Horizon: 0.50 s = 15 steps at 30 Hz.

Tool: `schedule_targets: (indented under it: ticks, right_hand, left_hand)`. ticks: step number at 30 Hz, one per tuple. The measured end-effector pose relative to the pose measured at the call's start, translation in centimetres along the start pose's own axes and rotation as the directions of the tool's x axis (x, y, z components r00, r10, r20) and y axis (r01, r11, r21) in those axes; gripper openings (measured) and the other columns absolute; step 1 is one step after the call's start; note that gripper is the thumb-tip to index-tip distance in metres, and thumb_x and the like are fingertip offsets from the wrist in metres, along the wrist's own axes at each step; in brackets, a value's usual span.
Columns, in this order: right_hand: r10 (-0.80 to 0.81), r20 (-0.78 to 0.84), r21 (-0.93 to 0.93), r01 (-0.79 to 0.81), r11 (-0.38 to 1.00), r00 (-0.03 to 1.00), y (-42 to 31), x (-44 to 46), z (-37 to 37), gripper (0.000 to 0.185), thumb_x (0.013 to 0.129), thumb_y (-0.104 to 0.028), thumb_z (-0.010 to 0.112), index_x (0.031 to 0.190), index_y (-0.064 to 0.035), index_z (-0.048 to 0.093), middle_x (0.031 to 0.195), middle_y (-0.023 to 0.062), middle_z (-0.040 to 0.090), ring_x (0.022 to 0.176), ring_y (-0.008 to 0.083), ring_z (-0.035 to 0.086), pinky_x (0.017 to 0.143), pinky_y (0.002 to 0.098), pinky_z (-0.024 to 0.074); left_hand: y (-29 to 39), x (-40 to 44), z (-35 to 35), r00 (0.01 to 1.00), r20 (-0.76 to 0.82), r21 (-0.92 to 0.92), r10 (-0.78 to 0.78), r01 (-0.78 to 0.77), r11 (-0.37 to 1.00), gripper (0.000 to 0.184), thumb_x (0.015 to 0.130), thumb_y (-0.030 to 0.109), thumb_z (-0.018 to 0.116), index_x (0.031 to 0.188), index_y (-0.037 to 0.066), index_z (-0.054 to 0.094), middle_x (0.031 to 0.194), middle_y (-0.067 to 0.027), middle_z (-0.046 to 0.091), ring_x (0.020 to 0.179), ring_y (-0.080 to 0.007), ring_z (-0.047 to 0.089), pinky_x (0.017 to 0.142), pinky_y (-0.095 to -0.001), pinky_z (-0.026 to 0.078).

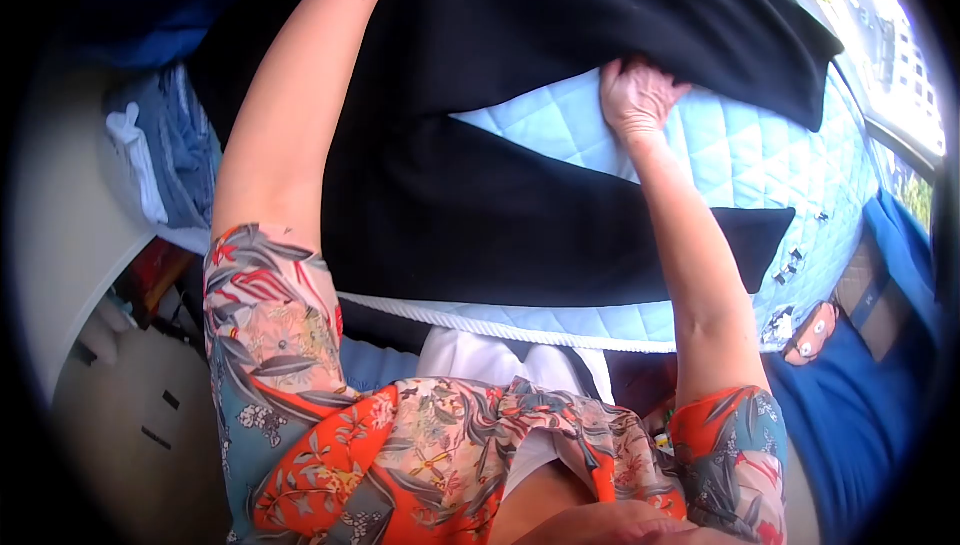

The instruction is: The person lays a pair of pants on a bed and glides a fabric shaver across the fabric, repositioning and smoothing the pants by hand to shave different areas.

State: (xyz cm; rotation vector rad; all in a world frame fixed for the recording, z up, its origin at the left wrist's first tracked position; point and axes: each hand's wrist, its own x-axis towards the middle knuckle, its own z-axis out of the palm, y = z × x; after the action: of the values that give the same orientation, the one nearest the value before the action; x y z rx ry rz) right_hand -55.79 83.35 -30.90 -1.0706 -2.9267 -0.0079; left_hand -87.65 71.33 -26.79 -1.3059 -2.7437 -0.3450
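A pair of black trousers [480,215] lies spread over a light blue quilted pad [740,165], its two legs parting toward the right. My right hand [642,97] is between the legs at the inner edge of the far one. Its fingers are bent in at that edge and look closed on the cloth, with the fingertips partly hidden by it. My left arm stretches across the waist side of the trousers, and the left hand is past the top edge of the view.
Folded denim [188,160] with a white strip sits at the left. Small black clips [788,267] are fastened near the pad's right end, beside a brown piece with two white round buttons [812,333]. Blue cloth [850,405] hangs at the lower right. A bright window is at upper right.
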Motion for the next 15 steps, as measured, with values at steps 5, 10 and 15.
schedule_targets:
  ticks: [5,10,15]
  right_hand:
    - [-0.028,-0.114,0.03,0.032,0.999,0.993,0.1,-0.2,0.4,0.038,0.08,-0.038,0.049,0.099,-0.0092,0.066,0.1,0.0125,0.064,0.102,0.0332,0.054,0.096,0.0635,0.0232]
    - [-0.006,-0.078,0.134,0.017,0.991,0.997,-0.4,0.1,-0.8,0.038,0.079,-0.038,0.053,0.101,-0.0101,0.065,0.106,0.0121,0.062,0.106,0.0333,0.051,0.096,0.0634,0.0215]
    - [-0.017,-0.068,0.286,0.036,0.957,0.998,-0.6,0.0,-2.1,0.036,0.08,-0.033,0.056,0.105,-0.0092,0.062,0.114,0.012,0.057,0.112,0.0328,0.046,0.097,0.0621,0.0199]
  left_hand:
    - [8.7,-2.1,-0.8,0.972,-0.227,-0.156,0.06,-0.097,0.983,0.02,0.078,0.019,0.057,0.094,0.007,0.06,0.101,-0.0126,0.058,0.101,-0.0298,0.053,0.085,-0.0442,0.042]
    - [8.4,-4.0,4.9,0.964,-0.255,0.012,0.072,-0.071,0.997,0.041,0.084,0.027,0.056,0.123,0.02,0.052,0.135,-0.0059,0.044,0.126,-0.0243,0.039,0.1,-0.0454,0.029]
    - [8.0,-3.2,4.9,0.97,-0.235,0.023,0.06,-0.056,0.998,0.042,0.085,0.028,0.053,0.126,0.021,0.049,0.136,-0.0078,0.044,0.128,-0.0269,0.038,0.101,-0.0481,0.029]
